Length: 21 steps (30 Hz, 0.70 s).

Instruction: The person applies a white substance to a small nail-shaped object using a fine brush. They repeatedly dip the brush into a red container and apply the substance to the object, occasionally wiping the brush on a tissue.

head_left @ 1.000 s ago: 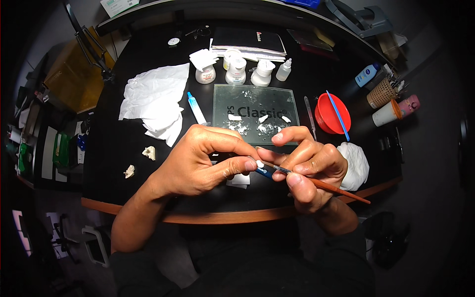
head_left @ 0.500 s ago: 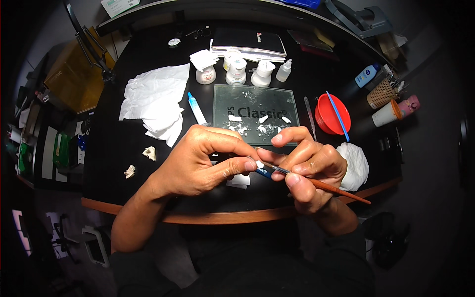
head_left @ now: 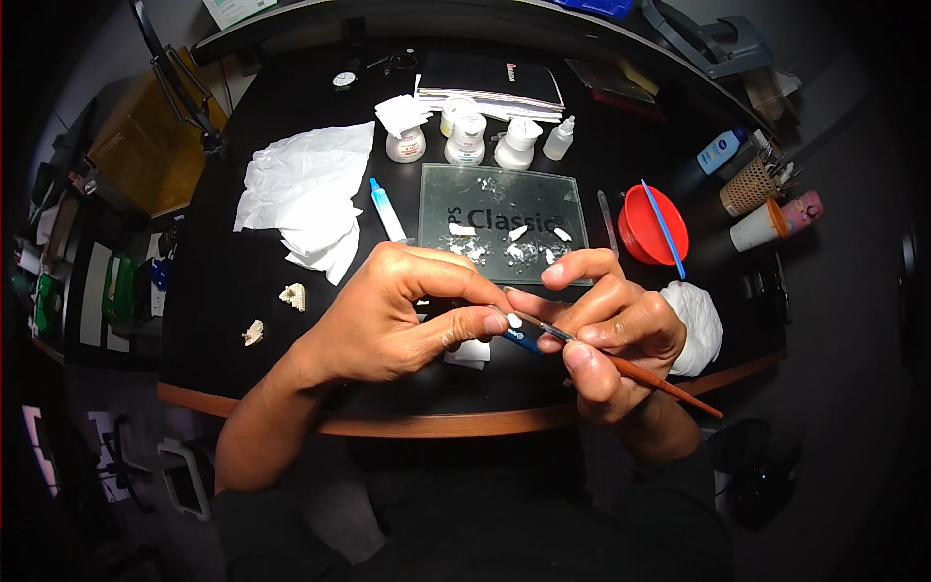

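My left hand (head_left: 393,312) pinches thumb and forefinger together at a small white tooth-shaped piece (head_left: 514,321); how it is held is partly hidden by the fingertips. From the other side my right hand (head_left: 626,330) grips a fine brush (head_left: 671,386) with an orange-brown wooden handle, its tip pointing at the white piece. Whether brush and piece touch, I cannot tell. Both hands are over the near edge of a glass slab (head_left: 553,186), which bears several white paste lumps (head_left: 463,231) and smears. Below the fingers shows part of a dark blue object (head_left: 524,337).
Left of the slab lie crumpled white tissue (head_left: 301,194), a blue-white tube (head_left: 385,209) and two cream tooth models (head_left: 293,297). White jars (head_left: 465,144) and a dropper bottle (head_left: 559,141) stand behind. Rightward are a red bowl (head_left: 632,233) with a blue stick and a white wad (head_left: 696,325).
Both hands keep their grips and stay almost in place. The brush's handle end has shifted slightly down and left; the whole view has moved a little.
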Motion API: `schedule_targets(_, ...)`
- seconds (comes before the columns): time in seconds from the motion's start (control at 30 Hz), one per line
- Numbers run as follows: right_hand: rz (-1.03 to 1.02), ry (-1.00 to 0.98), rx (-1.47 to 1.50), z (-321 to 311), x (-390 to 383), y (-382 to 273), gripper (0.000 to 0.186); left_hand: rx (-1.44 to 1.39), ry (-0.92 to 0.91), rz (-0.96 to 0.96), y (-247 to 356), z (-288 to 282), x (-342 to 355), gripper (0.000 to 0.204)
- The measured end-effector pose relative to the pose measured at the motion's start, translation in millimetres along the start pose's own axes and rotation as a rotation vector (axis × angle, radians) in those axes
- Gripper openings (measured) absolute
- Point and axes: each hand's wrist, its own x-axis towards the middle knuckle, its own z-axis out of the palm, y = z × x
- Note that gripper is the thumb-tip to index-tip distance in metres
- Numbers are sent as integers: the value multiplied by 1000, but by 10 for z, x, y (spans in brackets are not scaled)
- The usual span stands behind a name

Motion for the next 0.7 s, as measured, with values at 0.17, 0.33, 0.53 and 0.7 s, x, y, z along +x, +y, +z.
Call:
schedule_targets(0.17, 8, 45, 30, 19, -18, 8, 21, -3, 15, 12, 5, 27, -8, 11)
schedule_targets(0.33, 4, -8, -44, 6, 1, -14, 21, -23, 63, 50, -43, 60, -6, 11)
schedule_targets(0.53, -2, 4, -61, 23, 4, -25, 21, -26, 66, 50, -61, 56, -24, 10)
schedule_targets(0.7, -27, 0, -95, -11, -12, -20, 21, -21, 73, 23, -18, 57, -6, 11)
